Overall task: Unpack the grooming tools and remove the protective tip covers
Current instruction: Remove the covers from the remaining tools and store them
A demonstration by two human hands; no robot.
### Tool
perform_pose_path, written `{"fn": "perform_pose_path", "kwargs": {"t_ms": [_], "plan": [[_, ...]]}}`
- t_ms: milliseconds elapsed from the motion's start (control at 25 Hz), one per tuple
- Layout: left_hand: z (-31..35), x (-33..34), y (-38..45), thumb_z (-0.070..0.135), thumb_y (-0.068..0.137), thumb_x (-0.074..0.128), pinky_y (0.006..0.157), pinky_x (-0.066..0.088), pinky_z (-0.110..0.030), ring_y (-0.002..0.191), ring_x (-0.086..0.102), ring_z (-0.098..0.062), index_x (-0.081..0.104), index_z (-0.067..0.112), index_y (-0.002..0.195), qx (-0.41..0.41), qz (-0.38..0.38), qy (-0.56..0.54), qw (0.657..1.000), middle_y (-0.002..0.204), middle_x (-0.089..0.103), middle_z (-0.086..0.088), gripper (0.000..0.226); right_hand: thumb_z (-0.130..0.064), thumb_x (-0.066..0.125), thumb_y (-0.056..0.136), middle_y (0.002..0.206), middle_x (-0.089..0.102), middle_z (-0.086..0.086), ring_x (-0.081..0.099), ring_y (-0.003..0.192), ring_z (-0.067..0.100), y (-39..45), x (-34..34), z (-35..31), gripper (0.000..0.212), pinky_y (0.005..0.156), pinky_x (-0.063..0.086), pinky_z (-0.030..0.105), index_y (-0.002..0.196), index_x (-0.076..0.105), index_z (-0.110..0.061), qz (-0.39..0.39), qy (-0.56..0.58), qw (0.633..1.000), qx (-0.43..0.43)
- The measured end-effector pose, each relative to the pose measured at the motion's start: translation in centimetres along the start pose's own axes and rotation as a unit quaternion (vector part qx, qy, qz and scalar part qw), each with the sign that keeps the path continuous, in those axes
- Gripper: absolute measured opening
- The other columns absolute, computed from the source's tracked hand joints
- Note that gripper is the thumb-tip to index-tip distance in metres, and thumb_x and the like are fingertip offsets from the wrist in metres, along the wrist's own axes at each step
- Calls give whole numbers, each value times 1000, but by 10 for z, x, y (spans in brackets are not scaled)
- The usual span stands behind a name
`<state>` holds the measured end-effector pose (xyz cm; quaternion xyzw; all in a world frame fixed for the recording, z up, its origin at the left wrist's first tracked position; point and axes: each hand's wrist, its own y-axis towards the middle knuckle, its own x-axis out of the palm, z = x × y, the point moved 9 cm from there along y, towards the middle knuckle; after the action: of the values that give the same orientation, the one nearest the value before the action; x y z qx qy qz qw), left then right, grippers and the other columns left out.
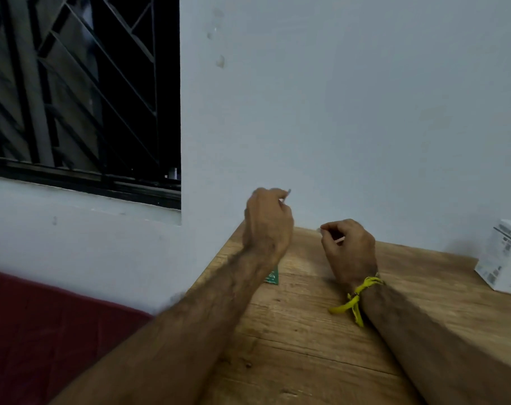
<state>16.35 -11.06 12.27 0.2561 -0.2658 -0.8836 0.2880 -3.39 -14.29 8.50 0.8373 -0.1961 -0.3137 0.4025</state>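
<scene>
My left hand (267, 222) is raised above the far left corner of the wooden table (307, 340), its fingers curled round a thin metal grooming tool (286, 195) whose tip pokes out above the knuckles. My right hand (349, 248), with a yellow band at the wrist, hovers to the right and pinches a small pale sliver (339, 239), too blurred to identify. A green package (272, 276) lies flat on the table, mostly hidden under my left forearm.
A white box (504, 255) stands at the table's far right edge. A pale wall rises right behind the table, with a barred window (82, 92) to the left. A dark red surface (44, 340) lies left of the table.
</scene>
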Motion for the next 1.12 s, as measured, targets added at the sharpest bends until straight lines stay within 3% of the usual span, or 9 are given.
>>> {"fn": "perform_pose_path", "kwargs": {"t_ms": [80,160,360,600,720,800,880,1040,1120], "plan": [[-9,-27,22,9,91,62,92,52,-27,105,69,-19,76,15,115,-5,36,66,997,113,75,-4,28,-8,71,83,84,68,2,65,80,20,3,-7,9,7,76,56,39,87,76,-11,10,-9,1000,11],[-17,-41,36,10,89,65,88,53,-29,103,70,-22,76,17,112,-22,48,120,991,110,76,-4,27,-9,70,84,85,68,2,64,82,20,4,-10,16,7,78,55,40,87,75,-12,5,-16,1000,16],[-16,1,82,9,82,81,77,58,-29,99,71,-26,75,9,106,-37,-78,234,968,110,74,-10,25,-9,70,85,85,67,0,63,83,19,8,-12,30,6,78,55,40,87,75,-12,-3,-7,999,36],[-13,49,100,14,71,92,91,59,-44,106,69,-34,68,0,114,-26,-217,371,902,115,70,-15,51,-13,69,86,87,66,-1,62,87,18,9,-8,34,6,79,54,41,88,74,-14,-23,-8,999,47],[-5,45,94,11,80,84,88,58,-38,103,69,-31,68,4,113,5,-173,354,919,114,71,-13,37,-14,68,86,89,66,0,62,89,20,9,-8,36,7,81,54,42,90,74,-14,-26,-5,998,56],[19,37,78,11,87,77,86,57,-35,101,68,-26,69,9,113,92,-101,312,940,110,73,-9,27,-14,68,86,90,66,1,62,90,20,9,-8,36,8,81,53,42,90,74,-14,-26,-4,998,58],[39,41,45,18,91,73,87,56,-37,100,67,-23,71,13,113,177,-93,282,938,105,74,-5,22,-14,67,86,91,66,1,61,91,21,9,-7,35,9,82,53,42,90,74,-15,-29,-6,998,63],[27,69,-6,9,93,67,73,51,-34,92,64,-23,62,11,95,168,-198,392,883,102,70,-7,5,-15,66,87,91,66,0,60,93,21,9,-8,34,10,82,53,42,91,74,-15,-35,-13,997,64],[16,80,-19,-2,92,60,81,56,-40,96,65,-27,63,11,100,157,-237,450,847,109,69,-10,16,-16,66,87,91,65,-1,60,93,21,8,-9,34,9,82,53,43,91,74,-16,-32,-12,998,62]]}}
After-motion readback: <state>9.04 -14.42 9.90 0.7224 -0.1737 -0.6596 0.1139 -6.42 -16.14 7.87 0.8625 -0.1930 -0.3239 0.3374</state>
